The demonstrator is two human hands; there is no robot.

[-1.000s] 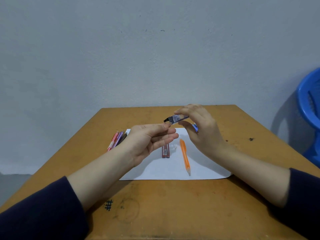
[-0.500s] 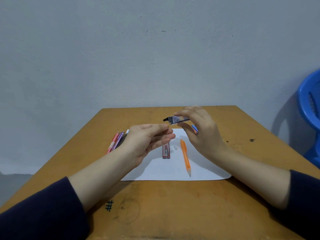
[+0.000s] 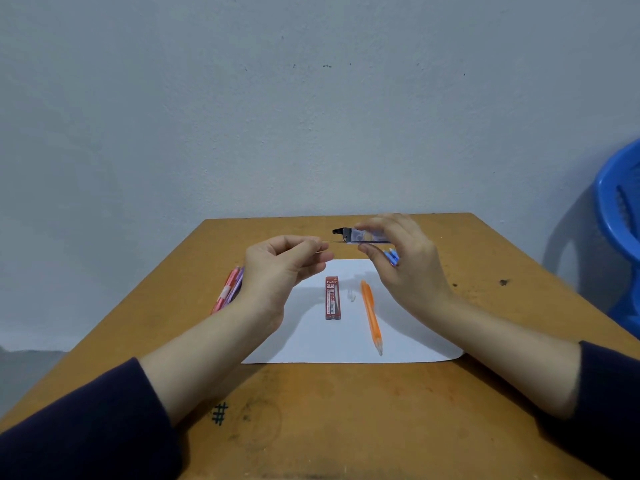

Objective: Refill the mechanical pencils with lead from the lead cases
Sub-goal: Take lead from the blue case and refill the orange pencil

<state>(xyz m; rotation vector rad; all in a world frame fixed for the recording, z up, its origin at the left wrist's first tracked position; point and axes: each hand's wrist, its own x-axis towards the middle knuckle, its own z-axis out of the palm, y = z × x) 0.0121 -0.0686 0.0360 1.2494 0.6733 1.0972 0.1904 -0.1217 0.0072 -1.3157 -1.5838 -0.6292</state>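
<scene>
Head view: left hand [image 3: 277, 268] pinches lead [image 3: 335, 241]; right hand [image 3: 412, 271] grips lead case [image 3: 367, 236].

White paper [image 3: 346, 346] on an ochre table [image 3: 346, 427]; on the paper, a red case [image 3: 332, 298] and orange pencil [image 3: 370, 313]; left of it, pink and purple pencils [image 3: 227, 294].

Tabletop [image 3: 346, 431] free in front, red lead case [image 3: 332, 299], orange pencil [image 3: 370, 313] on paper [image 3: 304, 341], pencils [image 3: 227, 293] left

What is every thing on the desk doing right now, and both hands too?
Clear lead case: lid open, held up by right hand.
Lead: partly out, pinched by left hand.
Red lead case: lying flat on paper.
Orange pencil: lying on paper, untouched.
Pink and purple pencils: lying on table.
</scene>
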